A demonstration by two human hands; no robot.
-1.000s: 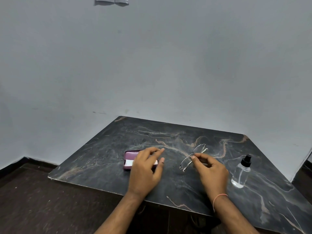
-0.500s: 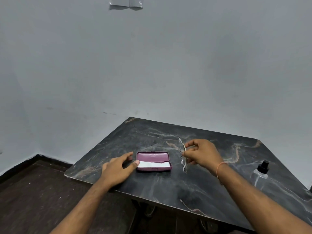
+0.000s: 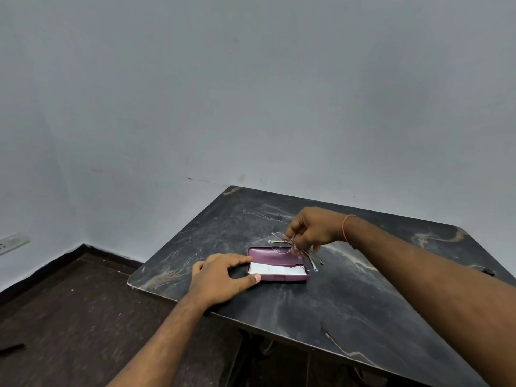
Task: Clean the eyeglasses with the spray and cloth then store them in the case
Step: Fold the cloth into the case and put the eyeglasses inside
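A wall socket (image 3: 11,243) sat low on the grey wall (image 3: 251,93), above dark flooring (image 3: 69,317). On the black marbled table (image 3: 349,303), the left hand (image 3: 220,277) lay with fingers extended against the open purple case (image 3: 279,270), white cloth (image 3: 275,268) inside. The right hand (image 3: 312,227) pinched the eyeglasses (image 3: 293,248) just above it.

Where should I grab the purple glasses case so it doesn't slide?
Grab the purple case by its short left end, coming from the left like the left hand does. It lies open and flat, and the right hand brings the eyeglasses over its right end.
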